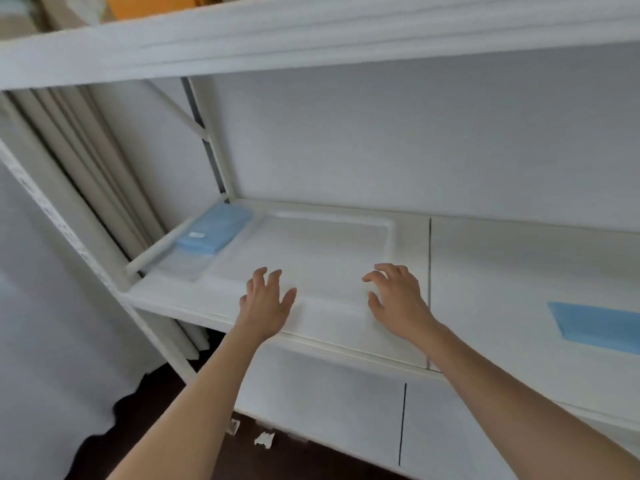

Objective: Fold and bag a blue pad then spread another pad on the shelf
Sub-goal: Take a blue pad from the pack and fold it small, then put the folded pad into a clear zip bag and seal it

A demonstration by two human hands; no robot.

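Note:
A white pad [311,244] lies spread flat on the white shelf [485,258], its raised border visible at the back and right. My left hand [266,303] rests over its front edge with fingers spread and nearly straight. At the pad's front right part my right hand [394,296] hovers or touches with loosely bent fingers, holding nothing. A folded blue pad in a clear bag [214,228] lies at the shelf's left end. Another blue pad [599,323] lies on the shelf at the far right, partly cut off by the frame.
An upper shelf board [311,36] overhangs the work area. The rack's white upright and diagonal brace [204,133] stand at the left, with beige curtain folds [69,161] behind. White scraps [265,439] lie on the dark floor below.

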